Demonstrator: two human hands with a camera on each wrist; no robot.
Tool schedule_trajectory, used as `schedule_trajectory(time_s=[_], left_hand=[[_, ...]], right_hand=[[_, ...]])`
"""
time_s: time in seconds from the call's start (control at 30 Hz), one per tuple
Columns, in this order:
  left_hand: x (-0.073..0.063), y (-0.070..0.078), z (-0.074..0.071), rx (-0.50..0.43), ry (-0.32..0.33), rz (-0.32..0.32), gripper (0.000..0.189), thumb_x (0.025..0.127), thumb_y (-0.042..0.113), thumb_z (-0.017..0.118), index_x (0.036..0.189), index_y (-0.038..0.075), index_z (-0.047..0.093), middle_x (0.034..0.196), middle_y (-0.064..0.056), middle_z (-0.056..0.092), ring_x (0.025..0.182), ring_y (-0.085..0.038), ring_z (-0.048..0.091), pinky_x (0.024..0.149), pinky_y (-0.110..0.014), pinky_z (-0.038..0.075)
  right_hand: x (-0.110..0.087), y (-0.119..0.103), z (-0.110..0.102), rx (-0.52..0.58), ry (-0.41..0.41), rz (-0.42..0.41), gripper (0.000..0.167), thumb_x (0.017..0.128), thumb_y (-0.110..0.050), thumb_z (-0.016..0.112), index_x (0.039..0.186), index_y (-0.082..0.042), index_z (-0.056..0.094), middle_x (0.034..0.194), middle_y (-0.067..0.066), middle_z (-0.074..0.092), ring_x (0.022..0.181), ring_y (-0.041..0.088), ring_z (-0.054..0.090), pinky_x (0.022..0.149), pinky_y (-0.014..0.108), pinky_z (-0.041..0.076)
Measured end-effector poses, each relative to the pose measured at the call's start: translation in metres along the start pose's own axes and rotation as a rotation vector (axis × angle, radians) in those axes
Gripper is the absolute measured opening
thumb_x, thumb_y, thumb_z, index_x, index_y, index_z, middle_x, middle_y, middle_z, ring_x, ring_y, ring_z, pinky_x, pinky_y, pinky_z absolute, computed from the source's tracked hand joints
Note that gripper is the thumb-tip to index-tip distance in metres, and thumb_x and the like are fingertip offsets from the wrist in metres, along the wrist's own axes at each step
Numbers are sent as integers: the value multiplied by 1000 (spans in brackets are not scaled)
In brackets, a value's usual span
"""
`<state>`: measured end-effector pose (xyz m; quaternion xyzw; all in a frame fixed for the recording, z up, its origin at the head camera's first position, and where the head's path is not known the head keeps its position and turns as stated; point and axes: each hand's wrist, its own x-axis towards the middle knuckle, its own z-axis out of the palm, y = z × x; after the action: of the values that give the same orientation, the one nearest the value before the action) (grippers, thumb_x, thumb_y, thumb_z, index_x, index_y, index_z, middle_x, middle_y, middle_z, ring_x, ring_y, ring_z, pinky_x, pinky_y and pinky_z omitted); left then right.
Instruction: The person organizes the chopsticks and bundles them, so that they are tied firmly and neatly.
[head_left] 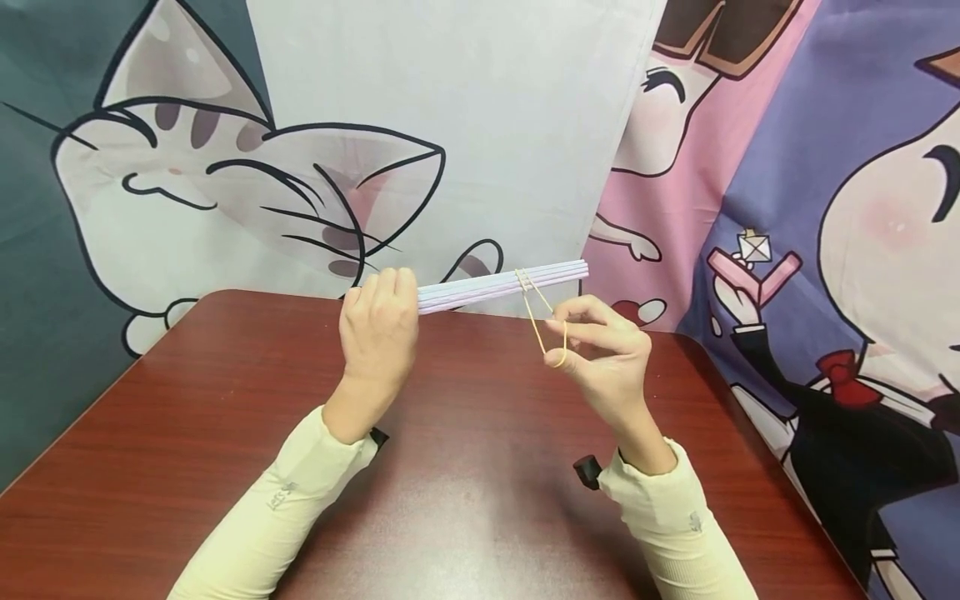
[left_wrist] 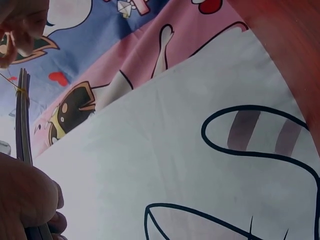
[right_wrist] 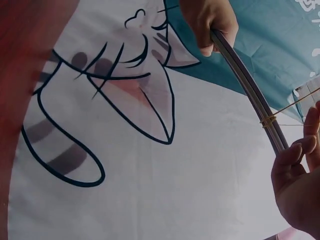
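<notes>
My left hand (head_left: pixel 381 325) grips one end of a bundle of thin pale lilac sticks (head_left: pixel 480 287), held in the air above the table and tilted slightly up to the right. Near the far end, a yellow rubber band (right_wrist: pixel 268 120) is wound around the sticks. A stretched loop of it runs to my right hand (head_left: pixel 607 350), hooked over the thumb and fingers. In the left wrist view, the bundle (left_wrist: pixel 23 125) rises from the left fist (left_wrist: pixel 30 192). My right hand's fingers stand apart from the sticks in the head view.
A reddish-brown table (head_left: pixel 450 467) lies beneath both hands. Behind it hangs a cloth backdrop (head_left: pixel 450 75) with cartoon animals, and another printed cloth (head_left: pixel 780 183) covers the right side.
</notes>
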<state>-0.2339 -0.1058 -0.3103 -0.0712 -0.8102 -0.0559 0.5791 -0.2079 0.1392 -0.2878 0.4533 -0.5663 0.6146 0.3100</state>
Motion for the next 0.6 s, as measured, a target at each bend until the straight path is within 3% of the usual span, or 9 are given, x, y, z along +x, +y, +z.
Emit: schedule_trajectory(time_s=[0.2,0.33,0.6], left_hand=[[2,-2,-1,-16,9,-8,23,93,-6,42,72,4,46,65,-13,46,60,-33,50,51,-41,33],[3,-3,-1,-25,7,-15,21,92,-6,44,73,3,46,66,-13,47,62,-34,50,52,-42,34],[2,-2,-2,-47,-1,-15,18,91,-6,47,74,3,46,67,-14,47,62,-34,50,54,-42,33]], right_hand=[[-1,0,0,94,69,180,42,68,-31,90,96,-2,79,85,11,64,65,13,49,52,18,42],[0,2,1,144,88,280,39,72,-32,88,101,-7,78,83,5,67,60,11,51,45,18,41],[0,-4,5,480,187,478,36,83,-25,80,111,-3,73,92,2,65,53,8,43,42,16,34]])
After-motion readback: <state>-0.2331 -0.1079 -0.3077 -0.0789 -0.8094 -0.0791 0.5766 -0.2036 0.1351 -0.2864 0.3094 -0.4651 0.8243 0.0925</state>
